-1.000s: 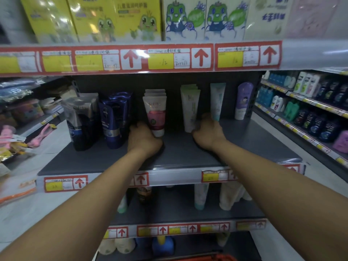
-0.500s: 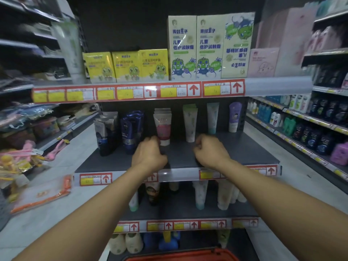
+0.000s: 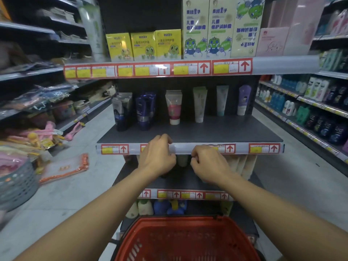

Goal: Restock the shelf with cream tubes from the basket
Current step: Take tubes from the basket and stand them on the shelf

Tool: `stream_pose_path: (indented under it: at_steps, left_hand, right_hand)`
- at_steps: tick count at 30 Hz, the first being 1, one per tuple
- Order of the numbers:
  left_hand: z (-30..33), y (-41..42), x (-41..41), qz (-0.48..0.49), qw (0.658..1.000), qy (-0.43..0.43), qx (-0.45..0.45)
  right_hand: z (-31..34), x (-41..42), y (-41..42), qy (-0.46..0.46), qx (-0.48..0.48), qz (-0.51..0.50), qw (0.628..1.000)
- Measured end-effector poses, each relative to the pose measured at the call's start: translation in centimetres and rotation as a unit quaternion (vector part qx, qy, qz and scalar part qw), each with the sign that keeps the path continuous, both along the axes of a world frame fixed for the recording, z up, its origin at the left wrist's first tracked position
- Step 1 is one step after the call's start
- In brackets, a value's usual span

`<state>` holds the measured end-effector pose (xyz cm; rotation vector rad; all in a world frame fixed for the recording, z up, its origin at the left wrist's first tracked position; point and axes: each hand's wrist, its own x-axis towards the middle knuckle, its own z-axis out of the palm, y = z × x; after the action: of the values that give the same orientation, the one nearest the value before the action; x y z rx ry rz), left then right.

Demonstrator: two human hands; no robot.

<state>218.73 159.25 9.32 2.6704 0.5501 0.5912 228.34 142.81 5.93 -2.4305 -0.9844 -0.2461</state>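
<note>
My left hand [image 3: 157, 157] and right hand [image 3: 209, 164], fingers loosely curled and holding nothing, hang before the shelf [image 3: 190, 133] edge; cream tubes [image 3: 174, 107] stand at its back, red basket [image 3: 186, 240] below.

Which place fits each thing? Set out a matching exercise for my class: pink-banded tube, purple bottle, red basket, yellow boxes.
Things:
1. pink-banded tube
2. purple bottle
3. red basket
4. yellow boxes

Places:
A. top shelf, left of the tall frog cartons
B. bottom of view, below both arms
C. middle shelf, far right of the row
D. middle shelf, right of the dark blue tubes

Pairs: 1-D, 2-C, 3-B, 4-A
</note>
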Motion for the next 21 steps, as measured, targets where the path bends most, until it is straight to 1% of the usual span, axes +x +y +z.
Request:
stream_pose_path:
  at_steps: [2, 5, 10, 13, 17, 21]
  left_hand:
    - [-1.7, -0.2, -0.9, -0.006, 1.000, 0.006, -0.003]
    - [-4.5, -0.5, -2.0, -0.005, 1.000, 0.026, -0.005]
    - [-10.5, -0.6, -3.5, 0.000, 0.994, 0.105, -0.037]
    - [-14.4, -0.6, -4.3, 0.009, 0.986, 0.149, -0.073]
    - [-20.1, -0.6, -5.1, 0.010, 0.972, 0.215, -0.093]
    - [-25.3, -0.4, -5.9, 0.020, 0.953, 0.269, -0.138]
  right_hand:
    - [-2.0, -1.0, 0.0, 0.015, -0.007, 0.011, 1.000]
    - [-5.3, -1.9, 0.1, 0.003, -0.040, 0.029, 0.999]
    - [-10.8, -3.3, 0.1, 0.017, -0.120, 0.039, 0.992]
    - [-14.2, -3.8, -0.2, 0.060, -0.147, 0.038, 0.987]
    - [-19.3, -4.6, -0.9, 0.118, -0.198, 0.042, 0.972]
    - [-24.7, -5.3, -2.1, 0.181, -0.233, 0.021, 0.955]
